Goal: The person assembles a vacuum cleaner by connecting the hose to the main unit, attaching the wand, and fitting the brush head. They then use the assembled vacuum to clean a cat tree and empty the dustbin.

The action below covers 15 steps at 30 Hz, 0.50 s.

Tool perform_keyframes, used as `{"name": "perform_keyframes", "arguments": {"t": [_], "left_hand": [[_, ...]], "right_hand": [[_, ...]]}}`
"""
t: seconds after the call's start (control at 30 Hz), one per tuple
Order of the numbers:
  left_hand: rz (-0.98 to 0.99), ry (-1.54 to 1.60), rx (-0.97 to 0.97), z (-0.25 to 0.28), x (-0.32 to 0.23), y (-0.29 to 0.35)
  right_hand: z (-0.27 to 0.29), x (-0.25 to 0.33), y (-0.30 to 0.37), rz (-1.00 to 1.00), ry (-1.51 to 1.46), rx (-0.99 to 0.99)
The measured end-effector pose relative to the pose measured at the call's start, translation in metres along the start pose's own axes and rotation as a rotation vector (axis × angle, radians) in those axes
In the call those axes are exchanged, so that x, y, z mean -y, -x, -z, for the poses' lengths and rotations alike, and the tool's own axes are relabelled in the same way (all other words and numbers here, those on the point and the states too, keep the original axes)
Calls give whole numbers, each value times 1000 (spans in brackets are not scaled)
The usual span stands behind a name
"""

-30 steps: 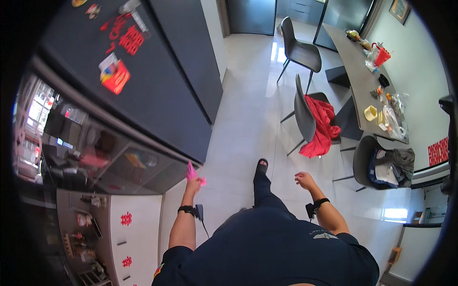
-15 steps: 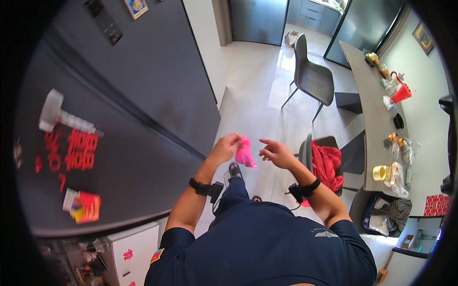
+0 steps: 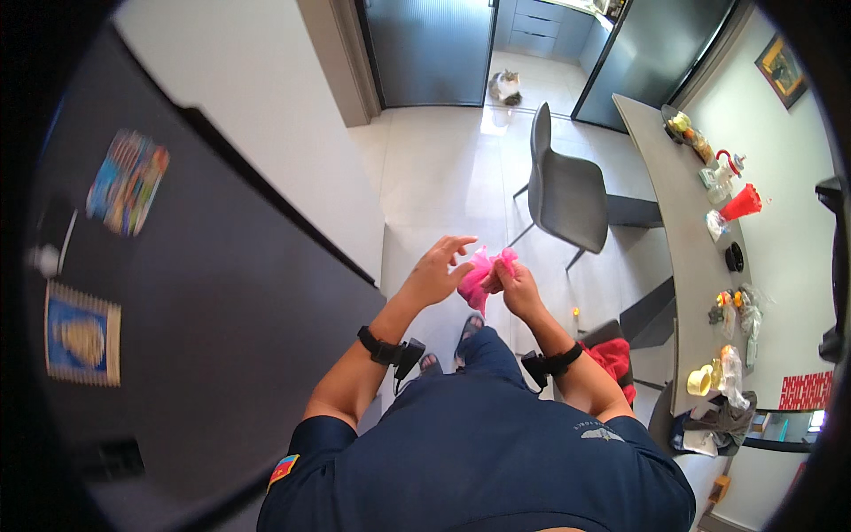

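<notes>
A crumpled bright pink plastic bag [image 3: 476, 282] hangs in front of me between my hands. My right hand [image 3: 521, 291] pinches its gathered upper end between thumb and fingers. Just left of the bag is my left hand [image 3: 434, 273], its fingers apart and stretched toward the pink plastic. Whether the left fingertips touch the bag is hard to make out. What the bag holds, if anything, is hidden.
A grey chair [image 3: 572, 199] stands ahead right, beside a long narrow table [image 3: 651, 168] bearing fruit, a red cup and bags. A red cloth [image 3: 610, 362] drapes a nearer chair. Dark cabinet doors [image 3: 230, 355] flank my left. A cat [image 3: 506, 88] sits by the far doorway.
The pink bag has passed from my left hand to my right; the left fingers have opened. I have stepped forward, and the chair and doorway appear nearer.
</notes>
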<state>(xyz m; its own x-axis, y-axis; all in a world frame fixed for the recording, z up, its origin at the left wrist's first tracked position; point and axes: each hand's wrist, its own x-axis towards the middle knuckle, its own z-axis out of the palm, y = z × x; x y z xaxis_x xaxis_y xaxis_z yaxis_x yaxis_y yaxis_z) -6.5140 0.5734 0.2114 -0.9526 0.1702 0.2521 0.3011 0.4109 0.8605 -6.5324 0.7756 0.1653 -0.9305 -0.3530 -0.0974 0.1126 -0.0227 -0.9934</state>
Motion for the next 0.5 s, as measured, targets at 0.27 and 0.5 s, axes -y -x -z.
{"name": "perform_keyframes", "arguments": {"t": [0.27, 0.5], "left_hand": [[488, -374, 146, 59, 209, -91], [1066, -93, 9, 71, 364, -58]], "right_hand": [[63, 50, -253, 79, 55, -92], [131, 70, -464, 82, 96, -251]]}}
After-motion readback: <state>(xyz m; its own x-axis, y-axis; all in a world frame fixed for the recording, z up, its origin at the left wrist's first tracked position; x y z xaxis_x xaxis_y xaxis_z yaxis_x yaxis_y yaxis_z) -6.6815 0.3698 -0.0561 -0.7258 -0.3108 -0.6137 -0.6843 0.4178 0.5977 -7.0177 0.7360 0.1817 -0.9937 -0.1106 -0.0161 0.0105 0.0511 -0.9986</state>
